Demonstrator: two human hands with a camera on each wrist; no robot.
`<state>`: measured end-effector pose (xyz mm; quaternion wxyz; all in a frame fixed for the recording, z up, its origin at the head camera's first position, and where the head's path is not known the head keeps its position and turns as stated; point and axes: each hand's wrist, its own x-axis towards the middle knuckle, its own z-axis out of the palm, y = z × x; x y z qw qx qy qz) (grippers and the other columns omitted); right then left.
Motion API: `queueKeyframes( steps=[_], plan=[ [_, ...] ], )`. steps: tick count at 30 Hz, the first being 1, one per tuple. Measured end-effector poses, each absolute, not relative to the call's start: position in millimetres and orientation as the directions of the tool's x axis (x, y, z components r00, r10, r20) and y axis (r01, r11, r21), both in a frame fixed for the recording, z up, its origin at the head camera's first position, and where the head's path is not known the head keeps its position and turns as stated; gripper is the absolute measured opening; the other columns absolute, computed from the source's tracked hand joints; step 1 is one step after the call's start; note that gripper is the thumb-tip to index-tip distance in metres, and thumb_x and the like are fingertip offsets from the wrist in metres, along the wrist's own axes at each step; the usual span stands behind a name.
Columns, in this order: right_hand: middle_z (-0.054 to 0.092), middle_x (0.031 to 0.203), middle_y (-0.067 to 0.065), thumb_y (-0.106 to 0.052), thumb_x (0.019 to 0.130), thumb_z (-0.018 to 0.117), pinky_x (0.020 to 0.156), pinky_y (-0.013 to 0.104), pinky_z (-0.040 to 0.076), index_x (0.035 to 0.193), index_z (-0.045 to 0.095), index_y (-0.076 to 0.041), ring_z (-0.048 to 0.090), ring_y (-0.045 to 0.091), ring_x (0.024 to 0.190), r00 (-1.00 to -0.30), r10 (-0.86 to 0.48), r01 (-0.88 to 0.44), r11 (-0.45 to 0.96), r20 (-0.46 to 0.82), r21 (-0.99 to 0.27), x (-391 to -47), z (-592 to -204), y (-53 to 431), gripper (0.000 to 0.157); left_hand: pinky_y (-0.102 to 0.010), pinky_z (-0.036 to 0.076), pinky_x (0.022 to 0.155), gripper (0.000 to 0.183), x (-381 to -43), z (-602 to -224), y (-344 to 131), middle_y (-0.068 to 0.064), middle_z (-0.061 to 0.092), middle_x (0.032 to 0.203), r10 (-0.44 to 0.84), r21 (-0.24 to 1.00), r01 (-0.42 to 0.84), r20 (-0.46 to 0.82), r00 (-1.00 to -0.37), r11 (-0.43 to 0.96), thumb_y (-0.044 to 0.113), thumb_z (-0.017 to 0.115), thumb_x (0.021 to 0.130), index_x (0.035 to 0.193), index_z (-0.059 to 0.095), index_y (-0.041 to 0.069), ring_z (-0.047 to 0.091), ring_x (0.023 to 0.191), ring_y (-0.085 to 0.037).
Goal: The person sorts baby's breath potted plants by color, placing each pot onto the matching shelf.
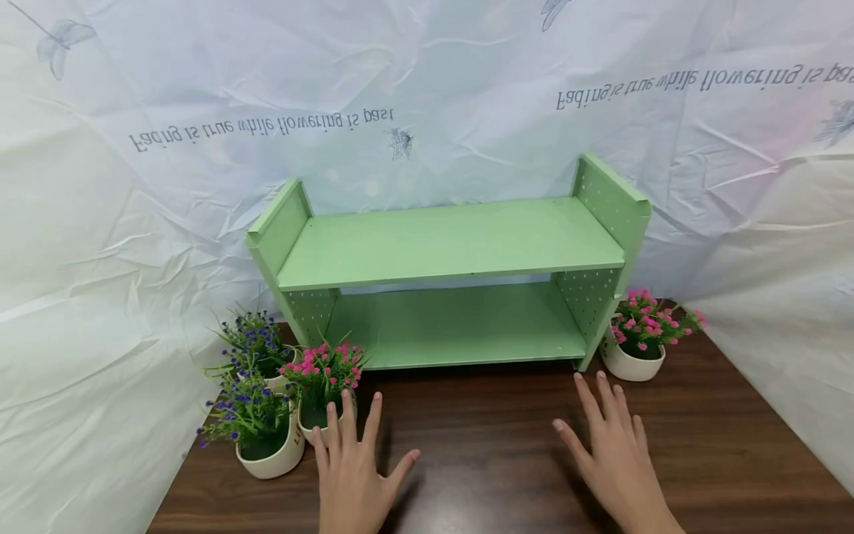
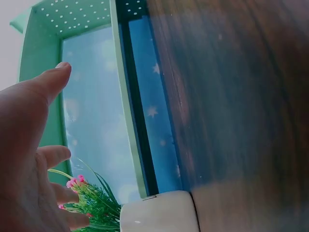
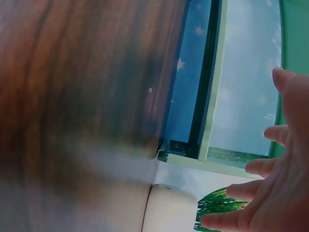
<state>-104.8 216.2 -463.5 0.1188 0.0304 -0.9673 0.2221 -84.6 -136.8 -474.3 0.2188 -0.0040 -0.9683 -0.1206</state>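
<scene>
My left hand (image 1: 353, 475) is spread with straight fingers above the table, holding nothing. Its fingertips overlap a white pot of pink flowers (image 1: 323, 378) in the head view; the left wrist view shows that white pot (image 2: 159, 212) beyond the fingers. On the other side, my right hand (image 1: 614, 460) is likewise spread and holds nothing. It is nearest the front right corner of a green two-tier shelf (image 1: 460, 241). A second pot of pink flowers (image 1: 634, 360) stands beside the shelf's right side. In the right wrist view, its white pot (image 3: 169, 210) is partly visible.
Two pots of purple flowers stand at the left, the front one (image 1: 270, 456) beside the pink flowers and the other (image 1: 256, 345) behind. The dark wooden table (image 1: 494, 445) extends in front of the shelf. A printed pale cloth (image 1: 454, 104) hangs behind and at both sides.
</scene>
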Motion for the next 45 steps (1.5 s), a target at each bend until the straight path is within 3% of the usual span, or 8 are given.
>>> queueKeyframes(
  steps=[7, 15, 21, 24, 28, 34, 38, 45],
  plan=[
    [0.022, 0.159, 0.027, -0.042, 0.099, 0.06, 0.089, 0.078, 0.033, 0.16, 0.021, -0.016, 0.03, 0.057, 0.136, -0.94, 0.033, -0.152, 0.852, 0.34, -0.502, -105.2, -452.9, 216.6, 0.076, -0.069, 0.017, 0.111, 0.099, -81.7, -472.3, -135.6, -0.019, 0.017, 0.164, -0.059, 0.285, 0.054, 0.373, -0.926, 0.957, 0.07, 0.069, 0.078, 0.158, 0.024, 0.033, 0.022, 0.146, -0.048],
    [0.024, 0.158, 0.024, -0.041, 0.102, 0.055, 0.086, 0.076, 0.035, 0.161, 0.015, -0.023, 0.031, 0.052, 0.137, -0.947, 0.112, -0.095, 0.797, 0.3, -0.597, -101.1, -443.1, 218.4, 0.073, -0.064, 0.036, 0.104, 0.084, -82.2, -468.6, -134.4, -0.016, 0.042, 0.154, -0.063, 0.415, 0.17, 0.491, -0.869, 0.894, 0.05, 0.078, 0.082, 0.153, 0.039, 0.03, 0.044, 0.136, -0.041],
    [0.025, 0.157, 0.024, -0.043, 0.101, 0.054, 0.088, 0.074, 0.036, 0.16, 0.017, -0.021, 0.033, 0.052, 0.136, -0.945, 0.117, -0.094, 0.798, 0.305, -0.596, -99.6, -446.7, 217.8, 0.073, -0.046, 0.047, 0.101, 0.065, -83.7, -432.5, -141.0, 0.002, 0.055, 0.142, -0.101, 0.59, 0.274, 0.523, -0.846, 0.759, 0.037, 0.076, 0.089, 0.147, 0.047, 0.034, 0.053, 0.131, -0.022],
    [0.026, 0.157, 0.024, -0.042, 0.101, 0.055, 0.088, 0.074, 0.036, 0.16, 0.017, -0.02, 0.034, 0.052, 0.135, -0.943, 0.116, -0.097, 0.801, 0.312, -0.591, -99.3, -449.2, 218.1, 0.074, -0.03, 0.048, 0.099, 0.053, -87.9, -404.7, -150.8, 0.002, 0.063, 0.131, -0.102, 0.637, 0.385, 0.591, -0.8, 0.668, 0.024, 0.074, 0.091, 0.141, 0.055, 0.026, 0.06, 0.12, -0.017],
    [0.027, 0.157, 0.025, -0.04, 0.101, 0.057, 0.088, 0.074, 0.036, 0.16, 0.018, -0.02, 0.035, 0.053, 0.134, -0.941, 0.103, -0.111, 0.804, 0.321, -0.584, -99.6, -453.1, 217.4, 0.074, -0.019, 0.05, 0.091, 0.04, -97.2, -365.8, -165.5, -0.001, 0.068, 0.117, -0.119, 0.674, 0.482, 0.641, -0.758, 0.56, 0.013, 0.071, 0.093, 0.132, 0.062, 0.018, 0.066, 0.105, -0.017],
    [0.027, 0.155, 0.027, -0.043, 0.101, 0.055, 0.088, 0.075, 0.035, 0.16, 0.018, -0.018, 0.034, 0.055, 0.133, -0.95, 0.086, -0.112, 0.8, 0.299, -0.589, -99.0, -459.5, 216.9, 0.074, -0.02, 0.053, 0.085, 0.032, -114.0, -325.2, -183.1, 0.001, 0.067, 0.115, -0.148, 0.759, 0.444, 0.567, -0.811, 0.476, 0.022, 0.064, 0.098, 0.13, 0.061, 0.018, 0.066, 0.103, -0.015],
    [0.026, 0.155, 0.028, -0.045, 0.101, 0.054, 0.087, 0.075, 0.036, 0.16, 0.019, -0.017, 0.034, 0.055, 0.133, -0.953, 0.077, -0.115, 0.803, 0.294, -0.585, -100.1, -462.3, 217.5, 0.074, -0.019, 0.053, 0.084, 0.037, -130.9, -308.0, -195.8, 0.0, 0.067, 0.114, -0.228, 0.773, 0.374, 0.542, -0.809, 0.513, 0.032, 0.064, 0.098, 0.13, 0.06, 0.013, 0.063, 0.103, -0.012],
    [0.027, 0.155, 0.027, -0.046, 0.102, 0.052, 0.086, 0.076, 0.035, 0.16, 0.019, -0.018, 0.034, 0.055, 0.133, -0.954, 0.068, -0.119, 0.808, 0.292, -0.577, -102.1, -468.5, 220.4, 0.073, -0.045, 0.045, 0.096, 0.053, -158.5, -288.1, -217.7, -0.01, 0.062, 0.124, -0.366, 0.782, 0.27, 0.527, -0.767, 0.561, 0.039, 0.066, 0.095, 0.134, 0.054, 0.005, 0.059, 0.115, -0.023]
  ],
)
